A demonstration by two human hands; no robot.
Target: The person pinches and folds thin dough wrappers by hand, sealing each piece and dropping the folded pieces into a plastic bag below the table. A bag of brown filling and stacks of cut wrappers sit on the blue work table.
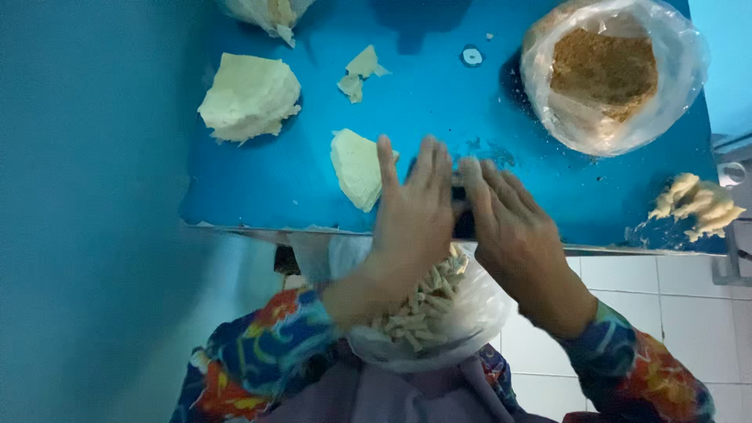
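Both hands meet at the near edge of the blue table (258, 188), palms facing each other with something dark pressed between them (too hidden to say what it is). The left hand (411, 215) has its fingers straight and close together, flat against the right hand (509, 223), whose fingers also lie extended; neither curls into a grip. Just below them, in the person's lap, sits a clear plastic bag of pale finger-shaped pieces (423, 309). Just left of the left hand lies a flat wedge of dough (356, 166); farther left sits a larger dough lump (249, 96), with small dough scraps (359, 72) between. At far right a plastic-lined bowl of brown crumbs (607, 74), and a pile of shaped pieces (697, 205) by the table's right edge.
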